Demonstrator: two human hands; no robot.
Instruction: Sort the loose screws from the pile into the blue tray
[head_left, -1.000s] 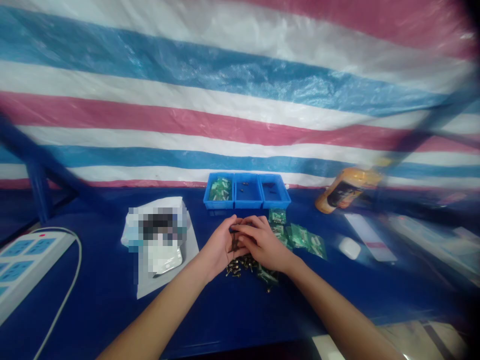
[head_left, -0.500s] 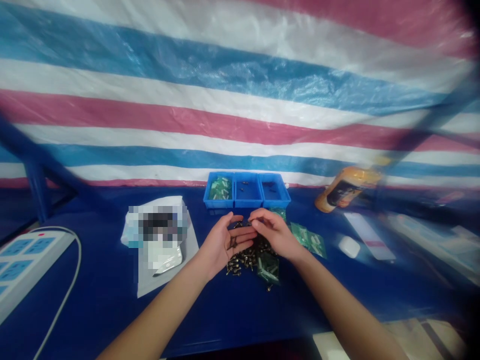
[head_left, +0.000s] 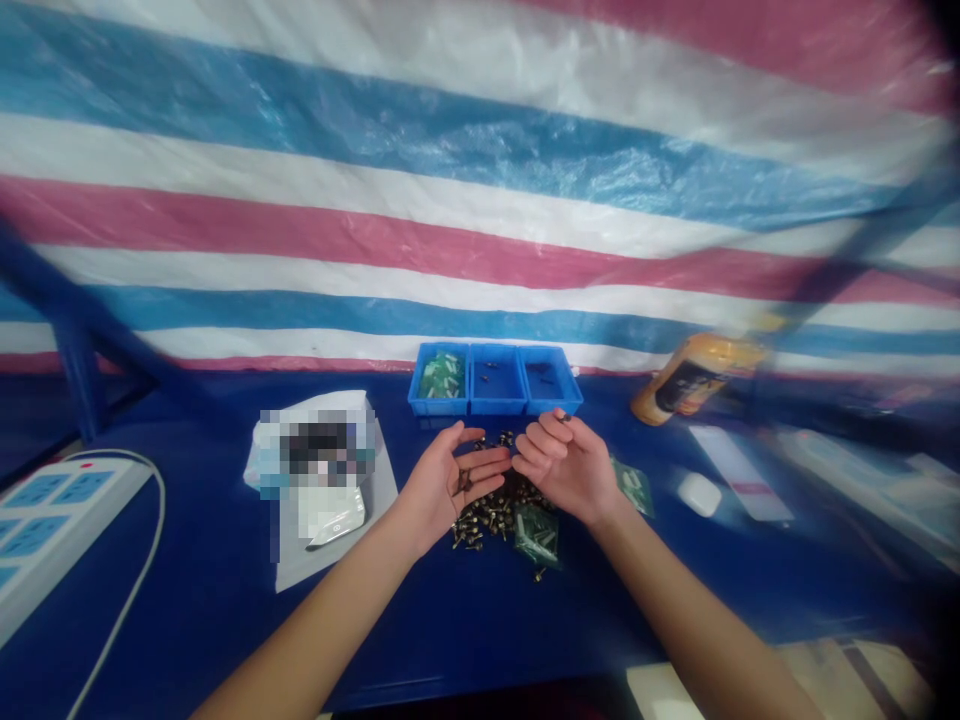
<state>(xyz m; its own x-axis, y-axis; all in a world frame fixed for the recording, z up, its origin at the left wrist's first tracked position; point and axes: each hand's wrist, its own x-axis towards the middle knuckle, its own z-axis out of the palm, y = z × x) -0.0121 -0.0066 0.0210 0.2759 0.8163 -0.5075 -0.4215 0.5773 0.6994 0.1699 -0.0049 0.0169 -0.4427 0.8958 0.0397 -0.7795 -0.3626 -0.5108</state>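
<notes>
My left hand (head_left: 457, 485) is palm up with its fingers extended, and a few small dark screws (head_left: 464, 480) lie in it. To its right, my right hand (head_left: 566, 460) is turned over with curled fingers, pinching one small dark screw (head_left: 564, 418) between thumb and forefinger. Under both hands spreads a pile of brass-and-dark screws (head_left: 487, 520), partly hidden by them. A green bag of pale cylindrical pieces (head_left: 537, 535) rests at the pile's right side, and another green bag (head_left: 634, 487) shows beyond my right wrist.
Behind my hands stand three joined blue bins: the left bin (head_left: 439, 407) holds green bags, the middle bin (head_left: 497, 408) and right bin (head_left: 553, 406) a few small dark pieces. An orange bottle (head_left: 694, 375), a white case (head_left: 699, 494) and a power strip (head_left: 67, 530) lie around.
My right hand has lifted away from the left fingertips and rotated, bringing a pinched screw up toward the right bin. My left hand stays nearly where it was.
</notes>
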